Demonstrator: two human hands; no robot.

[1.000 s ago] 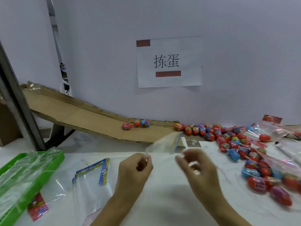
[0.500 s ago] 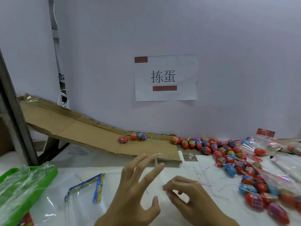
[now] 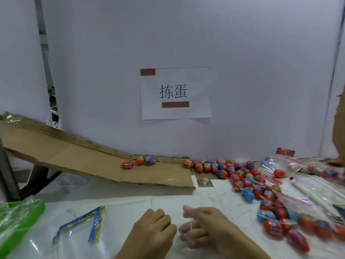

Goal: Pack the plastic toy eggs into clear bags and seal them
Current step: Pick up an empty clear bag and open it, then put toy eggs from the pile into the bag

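Left hand [image 3: 155, 228]: near front edge of counter [image 3: 115, 204], fingers curled into a loose fist; whether film is inside, can't tell.
Right hand [image 3: 207, 227]: just beside left, blurred; fingers [image 3: 187, 209] look pinched on thin clear film, not sure.
Clear bag [image 3: 78, 230]: flat, empty, colour-strip top, front-left of counter.
Toy eggs [image 3: 248, 180]: loose pile toward right edge; three on cardboard ramp [image 3: 80, 156] at back.
Packed bags [image 3: 291, 221]: right front.
Step tip: probably opening a bag mouth; rub both layers apart, keep mouth facing egg pile.
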